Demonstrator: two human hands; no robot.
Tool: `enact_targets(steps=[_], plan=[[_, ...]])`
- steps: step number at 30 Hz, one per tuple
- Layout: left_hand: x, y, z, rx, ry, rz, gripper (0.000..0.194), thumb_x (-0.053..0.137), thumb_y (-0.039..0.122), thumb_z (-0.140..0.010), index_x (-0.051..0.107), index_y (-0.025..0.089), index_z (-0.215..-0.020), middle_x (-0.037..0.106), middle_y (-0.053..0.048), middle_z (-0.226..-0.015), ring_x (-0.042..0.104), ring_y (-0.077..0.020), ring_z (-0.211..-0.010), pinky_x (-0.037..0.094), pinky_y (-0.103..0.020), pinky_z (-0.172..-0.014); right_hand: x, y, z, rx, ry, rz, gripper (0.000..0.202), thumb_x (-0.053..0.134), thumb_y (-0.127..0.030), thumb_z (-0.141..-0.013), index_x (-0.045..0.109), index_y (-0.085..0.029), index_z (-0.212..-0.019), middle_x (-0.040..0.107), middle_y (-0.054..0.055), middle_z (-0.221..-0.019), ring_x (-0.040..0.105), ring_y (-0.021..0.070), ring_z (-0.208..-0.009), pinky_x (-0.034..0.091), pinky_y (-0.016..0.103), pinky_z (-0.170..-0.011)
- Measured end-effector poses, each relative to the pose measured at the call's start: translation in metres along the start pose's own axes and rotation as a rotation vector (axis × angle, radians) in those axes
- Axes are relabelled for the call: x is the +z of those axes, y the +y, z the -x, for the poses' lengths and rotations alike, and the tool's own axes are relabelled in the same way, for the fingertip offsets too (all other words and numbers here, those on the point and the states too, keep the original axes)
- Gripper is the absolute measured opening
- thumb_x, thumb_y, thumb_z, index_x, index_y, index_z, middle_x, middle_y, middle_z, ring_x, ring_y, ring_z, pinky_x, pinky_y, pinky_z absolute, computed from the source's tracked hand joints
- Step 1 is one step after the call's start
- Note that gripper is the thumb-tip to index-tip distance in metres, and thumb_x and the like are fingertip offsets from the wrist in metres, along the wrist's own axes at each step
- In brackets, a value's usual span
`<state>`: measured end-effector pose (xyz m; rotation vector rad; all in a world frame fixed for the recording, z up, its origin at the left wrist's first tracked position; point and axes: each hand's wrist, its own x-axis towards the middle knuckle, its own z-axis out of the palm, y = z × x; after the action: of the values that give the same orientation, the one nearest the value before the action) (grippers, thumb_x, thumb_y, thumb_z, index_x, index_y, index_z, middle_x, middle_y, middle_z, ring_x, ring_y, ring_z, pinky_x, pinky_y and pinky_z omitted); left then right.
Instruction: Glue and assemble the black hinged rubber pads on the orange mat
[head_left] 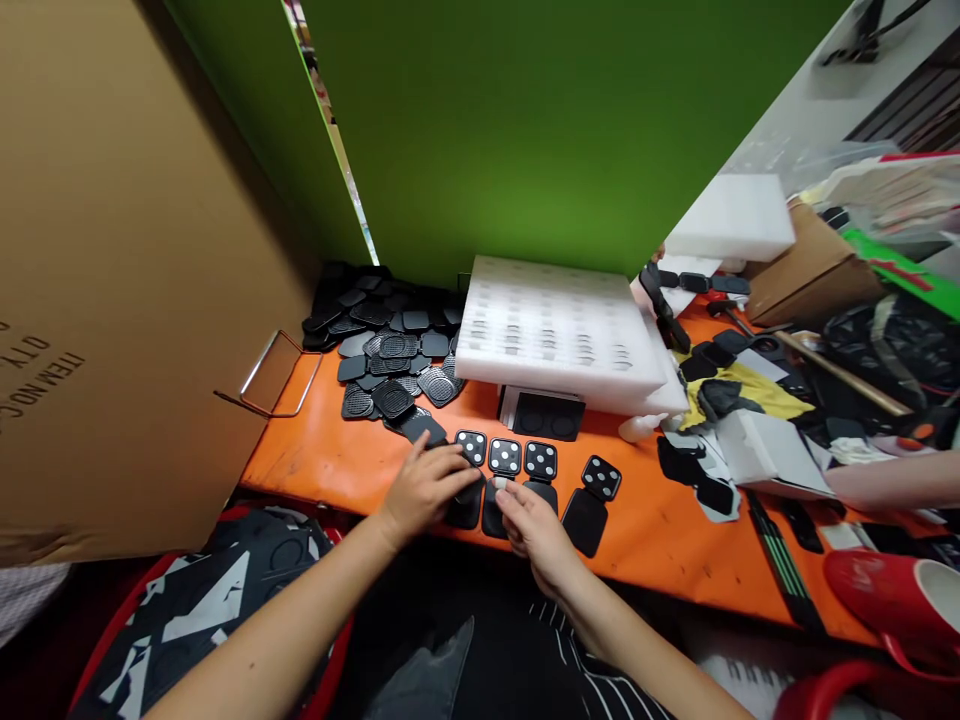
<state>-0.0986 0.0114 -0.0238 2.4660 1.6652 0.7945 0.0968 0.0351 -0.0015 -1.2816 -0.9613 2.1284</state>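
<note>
My left hand (426,484) rests with its fingers apart over the leftmost dotted black piece (471,447) and the dark flap below it. Pinched in my right hand (531,525) is a small white bit (500,483), just below the second dotted piece (505,456). A third dotted piece (541,460) lies beside it, and another dotted piece (602,477) sits farther right with its plain flap (584,521) below. Each dotted face carries several pale round spots. A heap of black hinged pieces (397,346) spreads behind my left hand.
White foam blocks (559,325) stand at the back of the orange table (307,460), before a green panel (510,130). A cardboard box (120,280) rises at left. A small white bottle (641,428), a red mug (885,595) and another person's arm (892,480) are at right.
</note>
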Motion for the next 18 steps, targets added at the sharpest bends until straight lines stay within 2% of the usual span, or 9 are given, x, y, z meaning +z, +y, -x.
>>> enact_targets(steps=[2, 4, 6, 8, 10, 13, 16, 18], plan=[[0.007, 0.019, 0.007, 0.086, 0.104, 0.051, 0.035, 0.042, 0.015, -0.087, 0.064, 0.03, -0.109, 0.067, -0.003, -0.102, 0.05, -0.019, -0.117, 0.013, -0.047, -0.111, 0.004, -0.001, 0.0, 0.046, -0.048, -0.003, 0.05, 0.071, -0.058, -0.062, 0.054, -0.018, -0.086, 0.027, -0.012, -0.044, 0.015, 0.0024, -0.036, 0.005, 0.02, -0.037], [0.012, 0.035, 0.012, 0.064, 0.24, 0.103, 0.034, 0.045, 0.017, -0.086, 0.063, 0.031, -0.111, 0.061, -0.004, -0.118, 0.042, -0.0206, -0.125, 0.016, -0.045, -0.112, 0.004, -0.001, 0.001, 0.044, -0.055, -0.007, 0.047, 0.07, -0.058, -0.063, 0.049, -0.018, -0.075, 0.027, -0.012, -0.043, 0.016, 0.0022, -0.036, 0.007, 0.019, -0.037], [0.015, 0.046, 0.014, -0.134, 0.402, 0.201, 0.038, 0.046, 0.015, -0.085, 0.058, 0.029, -0.118, 0.047, -0.007, -0.135, 0.035, -0.0228, -0.131, 0.023, -0.045, -0.11, 0.001, -0.001, 0.002, 0.003, -0.022, 0.006, 0.047, 0.07, -0.058, -0.063, 0.046, -0.019, -0.07, 0.027, -0.012, -0.043, 0.017, 0.0023, -0.037, 0.008, 0.019, -0.037], [0.019, 0.052, 0.014, -0.397, 0.501, 0.355, 0.04, 0.042, 0.013, -0.086, 0.055, 0.025, -0.121, 0.043, -0.01, -0.137, 0.039, -0.0225, -0.128, 0.034, -0.043, -0.105, -0.003, -0.001, 0.002, -0.031, 0.01, 0.039, 0.046, 0.07, -0.058, -0.063, 0.048, -0.018, -0.069, 0.026, -0.012, -0.042, 0.017, 0.0026, -0.037, 0.009, 0.019, -0.037], [0.024, 0.055, 0.011, -0.566, 0.476, 0.5, 0.033, 0.039, 0.013, -0.088, 0.06, 0.022, -0.111, 0.052, -0.01, -0.127, 0.049, -0.0204, -0.119, 0.043, -0.039, -0.099, -0.004, 0.001, 0.001, -0.039, 0.029, 0.061, 0.046, 0.07, -0.058, -0.062, 0.05, -0.017, -0.07, 0.027, -0.012, -0.042, 0.018, 0.0029, -0.037, 0.009, 0.019, -0.037], [0.033, 0.054, 0.009, -0.663, 0.365, 0.605, 0.025, 0.043, 0.016, -0.086, 0.067, 0.02, -0.091, 0.06, -0.008, -0.114, 0.056, -0.0198, -0.11, 0.045, -0.039, -0.097, -0.002, 0.01, -0.005, -0.023, 0.056, 0.049, 0.045, 0.068, -0.058, -0.062, 0.048, -0.018, -0.071, 0.031, -0.011, -0.044, 0.02, 0.0033, -0.037, 0.01, 0.019, -0.037], [0.041, 0.052, 0.009, -0.759, 0.364, 0.703, 0.023, 0.045, 0.018, -0.085, 0.064, 0.018, -0.097, 0.059, -0.01, -0.115, 0.059, -0.0203, -0.105, 0.048, -0.039, -0.092, -0.003, 0.022, -0.01, -0.023, 0.081, 0.079, 0.042, 0.064, -0.058, -0.066, 0.046, -0.02, -0.07, 0.033, -0.01, -0.045, 0.022, 0.0049, -0.037, 0.014, 0.019, -0.037], [0.043, 0.053, 0.01, -0.807, 0.361, 0.777, 0.025, 0.046, 0.019, -0.083, 0.06, 0.017, -0.105, 0.059, -0.011, -0.115, 0.062, -0.019, -0.098, 0.051, -0.037, -0.087, -0.009, 0.026, -0.011, -0.12, 0.156, 0.215, 0.037, 0.062, -0.055, -0.069, 0.051, -0.02, -0.073, 0.042, -0.006, -0.05, 0.036, 0.0085, -0.042, 0.025, 0.021, -0.041]])
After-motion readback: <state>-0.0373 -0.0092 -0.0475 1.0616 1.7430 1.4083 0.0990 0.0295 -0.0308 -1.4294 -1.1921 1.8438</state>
